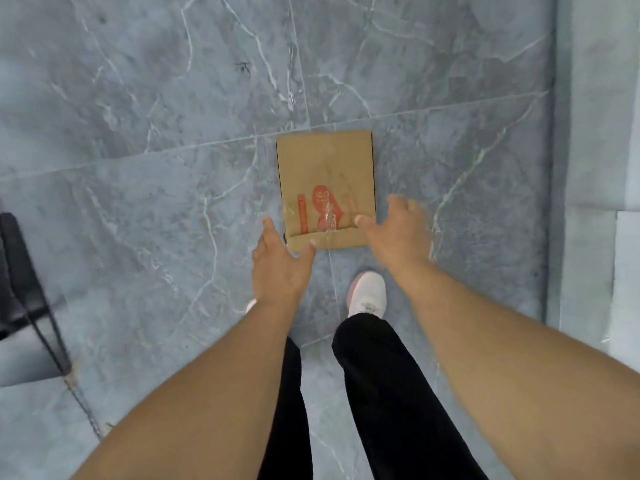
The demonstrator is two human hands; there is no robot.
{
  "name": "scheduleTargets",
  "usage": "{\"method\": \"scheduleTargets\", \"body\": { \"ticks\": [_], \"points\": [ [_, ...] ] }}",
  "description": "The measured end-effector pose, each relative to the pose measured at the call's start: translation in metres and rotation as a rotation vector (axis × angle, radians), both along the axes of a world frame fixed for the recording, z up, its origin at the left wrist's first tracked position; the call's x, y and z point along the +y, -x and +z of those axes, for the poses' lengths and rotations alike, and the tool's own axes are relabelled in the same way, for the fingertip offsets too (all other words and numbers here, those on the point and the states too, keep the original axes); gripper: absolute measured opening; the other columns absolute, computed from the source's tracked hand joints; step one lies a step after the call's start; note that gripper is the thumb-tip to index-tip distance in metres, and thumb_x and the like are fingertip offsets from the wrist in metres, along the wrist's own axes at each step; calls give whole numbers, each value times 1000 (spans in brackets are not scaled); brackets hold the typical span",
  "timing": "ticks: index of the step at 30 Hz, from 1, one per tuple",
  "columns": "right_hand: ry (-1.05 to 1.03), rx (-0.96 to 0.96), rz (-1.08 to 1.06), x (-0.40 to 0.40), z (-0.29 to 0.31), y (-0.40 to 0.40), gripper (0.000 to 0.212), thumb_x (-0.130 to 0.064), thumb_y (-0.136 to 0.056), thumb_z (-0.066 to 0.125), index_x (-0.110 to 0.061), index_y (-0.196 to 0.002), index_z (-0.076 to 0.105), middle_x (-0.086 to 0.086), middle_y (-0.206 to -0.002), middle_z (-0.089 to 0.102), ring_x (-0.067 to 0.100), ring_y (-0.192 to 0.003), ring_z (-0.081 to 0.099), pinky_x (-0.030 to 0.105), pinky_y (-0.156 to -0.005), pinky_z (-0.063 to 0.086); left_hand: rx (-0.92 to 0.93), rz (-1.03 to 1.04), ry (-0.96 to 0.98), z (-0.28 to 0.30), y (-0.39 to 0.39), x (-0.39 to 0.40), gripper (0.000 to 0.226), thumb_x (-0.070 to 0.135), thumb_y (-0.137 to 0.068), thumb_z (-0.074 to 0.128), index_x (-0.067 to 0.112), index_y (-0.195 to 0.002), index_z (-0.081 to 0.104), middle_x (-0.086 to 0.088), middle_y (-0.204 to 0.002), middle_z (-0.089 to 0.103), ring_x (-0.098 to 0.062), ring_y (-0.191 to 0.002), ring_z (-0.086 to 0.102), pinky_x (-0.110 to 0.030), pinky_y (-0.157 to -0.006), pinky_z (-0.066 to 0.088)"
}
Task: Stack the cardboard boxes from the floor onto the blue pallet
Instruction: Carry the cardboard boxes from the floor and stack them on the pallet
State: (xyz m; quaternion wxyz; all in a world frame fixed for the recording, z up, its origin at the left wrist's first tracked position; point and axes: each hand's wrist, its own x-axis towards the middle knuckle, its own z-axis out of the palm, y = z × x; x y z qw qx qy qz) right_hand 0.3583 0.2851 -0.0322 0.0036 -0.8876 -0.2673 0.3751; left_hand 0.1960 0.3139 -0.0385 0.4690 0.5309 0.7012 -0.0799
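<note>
One cardboard box (325, 188), two hands — left hand (277, 268), right hand (398, 233) — and one white shoe (369, 294) fully visible

Grey marble floor (138, 168) — cardboard box (325, 168) lying flat.

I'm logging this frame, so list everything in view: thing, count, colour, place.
cardboard box: one, brown with red print and clear tape, flat on the floor at centre
floor: grey marbled tiles, fills the view
dark object: one, black, left edge, blurred
shoes: two, pale pink-white, below the box, left one mostly hidden
trousers: black, bottom centre
left hand: open, at the box's near left corner
right hand: open, at the box's near right corner
</note>
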Motion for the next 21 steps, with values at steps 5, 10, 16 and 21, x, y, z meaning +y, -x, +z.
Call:
{"method": "scheduleTargets", "body": {
  "ticks": [5,10,16,21],
  "points": [
    [84,47,-32,-2,-94,-4,60,-44,-82,60,-9,-128,44,12,-129,41,30,-118,44,38,-90,40,33,6,34,-92,-5,7,92,44,-84,61,16,-149,3,-9,-155,18,-23,-142,15,-38,-112,20],
    [130,56,-77,-14,-159,-7,67,-41,-81,62,-6,-134,39,16,-139,36,33,-124,42,41,-101,40,48,20,66,-152,-5,13,93,42,-83,62,13,-149,4,-8,-155,15,-23,-143,14,-39,-112,20],
    [134,87,-142,-17,-188,-16,56,-28,-83,63,-3,-129,42,17,-130,43,33,-119,45,41,-99,40,2,186,226,-183,-10,22,59,30,-78,69,13,-128,44,-5,-126,54,-22,-111,54,-35,-86,47],
    [99,127,-176,-18,-163,-29,52,-28,-81,66,-6,-124,48,14,-127,44,31,-115,46,42,-96,44,17,213,251,-154,-19,23,57,28,-73,72,17,-123,47,-5,-120,54,-26,-105,57,-45,-92,48]
  ]
}}
